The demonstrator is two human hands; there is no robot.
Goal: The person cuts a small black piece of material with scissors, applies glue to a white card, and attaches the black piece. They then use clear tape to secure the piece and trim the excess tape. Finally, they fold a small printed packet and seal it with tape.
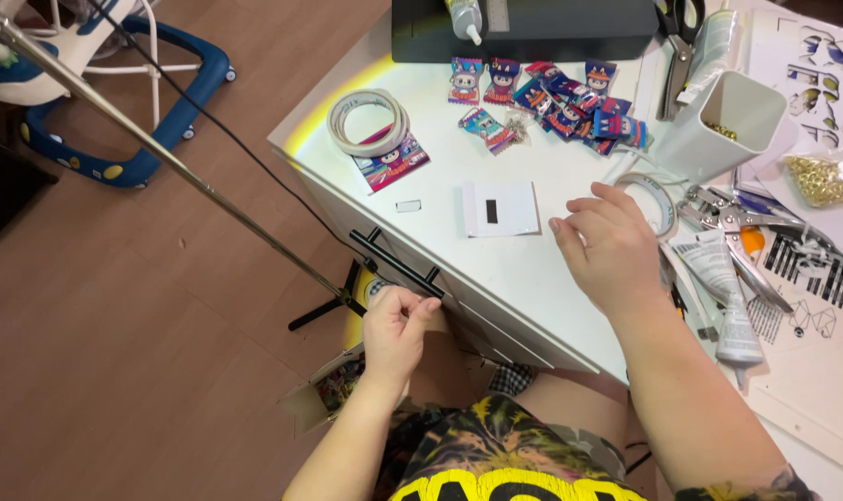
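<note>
Left hand below the counter edge near the drawer handle, fingertips pinched together on something too small to tell, right hand loosely open over the counter, fingers beside a tape roll, white card just left

Left hand pinched shut below black drawer handle; right hand (fingers spread) beside tape roll on white table

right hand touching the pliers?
No. The right hand hovers over the white table beside a tape roll; the pliers lie apart, further right.
</note>
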